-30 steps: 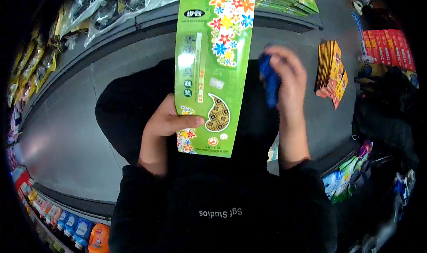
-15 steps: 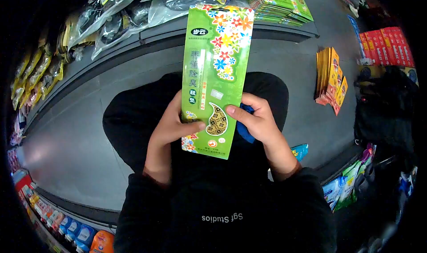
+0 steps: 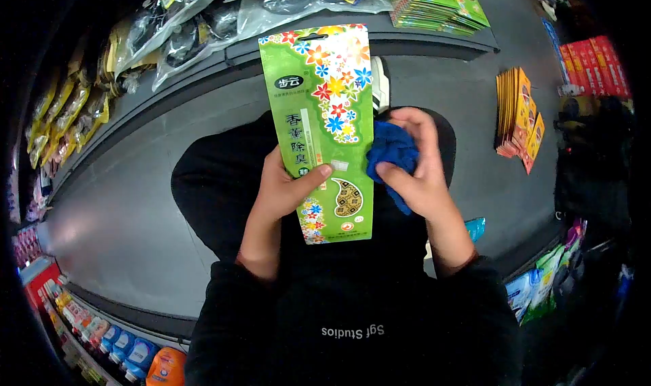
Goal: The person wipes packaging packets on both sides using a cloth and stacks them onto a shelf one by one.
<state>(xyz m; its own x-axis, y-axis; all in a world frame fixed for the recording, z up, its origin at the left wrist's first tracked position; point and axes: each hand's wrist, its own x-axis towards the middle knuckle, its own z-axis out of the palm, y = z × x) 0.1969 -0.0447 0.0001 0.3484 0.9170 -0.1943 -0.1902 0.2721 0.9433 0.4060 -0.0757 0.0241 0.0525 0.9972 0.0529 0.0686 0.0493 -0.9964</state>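
Observation:
A green insole packet [image 3: 324, 142] with colourful printed flowers stands upright before me, its front towards the camera. My left hand [image 3: 288, 186] grips its left edge, thumb across the front. Just right of the packet, my right hand [image 3: 420, 162] is closed on a bunched blue cloth [image 3: 393, 152]. The cloth is beside the packet's right edge; whether it touches is hard to tell. The fingers behind the packet are hidden.
A stack of similar green packets [image 3: 441, 9] lies on the shelf [image 3: 305, 43] ahead, near bagged dark goods [image 3: 196, 33]. Orange packets [image 3: 517, 114] rest on the floor at right. Bottles [image 3: 139, 355] line the lower left, and red boxes [image 3: 597, 64] stand far right.
My right hand has left the packet's edge and moved right, bringing the blue cloth into fuller view. My left hand has shifted up the packet, which now tilts the other way.

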